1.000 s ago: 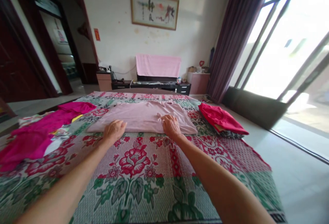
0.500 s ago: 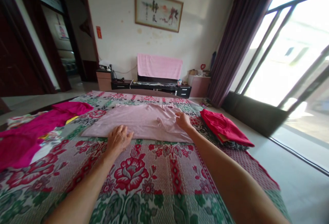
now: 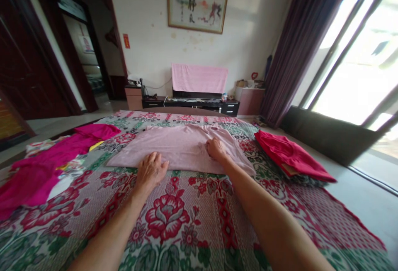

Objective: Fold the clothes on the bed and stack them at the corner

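A pale pink shirt (image 3: 180, 146) lies folded lengthwise on a floral bedspread (image 3: 174, 242), its long near edge facing me. My left hand (image 3: 152, 168) rests flat on the near left part of the shirt, fingers stretched out and a little apart. On the right part of the shirt is my right hand (image 3: 217, 148), its fingers curled down and pinching a small bunch of the fabric. The fingertips of that hand are partly hidden. Small creases run through the cloth around it.
To the left lie a magenta garment (image 3: 66, 150) and some patterned clothes. A stack topped by a folded red garment (image 3: 292, 155) sits at the right. Beyond are a low black cabinet (image 3: 230, 108), a pink cloth (image 3: 199, 78) and a window with a purple curtain (image 3: 298, 47).
My right hand has moved left across the shirt, from near its right end onto the fabric further in. The left hand stays flat in place. The view has turned slightly left.
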